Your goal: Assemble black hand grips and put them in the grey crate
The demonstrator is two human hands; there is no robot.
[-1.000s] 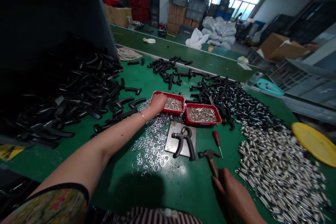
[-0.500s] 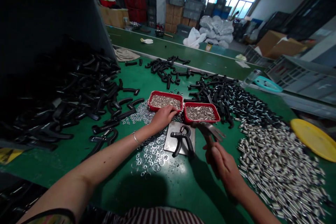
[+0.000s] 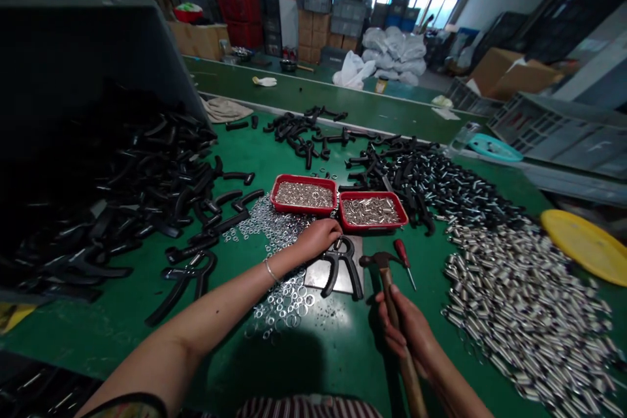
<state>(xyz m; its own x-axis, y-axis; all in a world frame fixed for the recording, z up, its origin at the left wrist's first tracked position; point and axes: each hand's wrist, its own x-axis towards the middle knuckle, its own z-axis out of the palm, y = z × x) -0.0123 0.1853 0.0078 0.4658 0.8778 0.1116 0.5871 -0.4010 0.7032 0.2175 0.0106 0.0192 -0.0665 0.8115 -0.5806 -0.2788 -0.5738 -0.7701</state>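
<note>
My left hand (image 3: 321, 236) is at the top of a black A-shaped hand grip (image 3: 355, 274), its fingers pinched together; whatever they hold is hidden. The hand grip lies on a square metal plate (image 3: 316, 274), its two legs pointing toward me. My right hand (image 3: 409, 326) is wrapped round the wooden handle of a claw hammer (image 3: 383, 266), whose head is just right of the plate. Beyond the hammer head lies a red-handled screwdriver (image 3: 402, 253). Two red trays, one with tiny metal parts (image 3: 304, 210) and one with small pins (image 3: 375, 228), stand behind the plate.
Loose metal rings (image 3: 294, 300) are scattered left of the plate. Black handles (image 3: 181, 176) spill from a large grey bin (image 3: 174, 46) at left. To the right are piles of silver cylinders (image 3: 524, 313), black parts with bolts (image 3: 455, 183) and a yellow lid (image 3: 588, 245).
My left hand has moved from the left red tray to the top of the hand grip. My right hand has lowered the hammer toward me, and the screwdriver has come into view.
</note>
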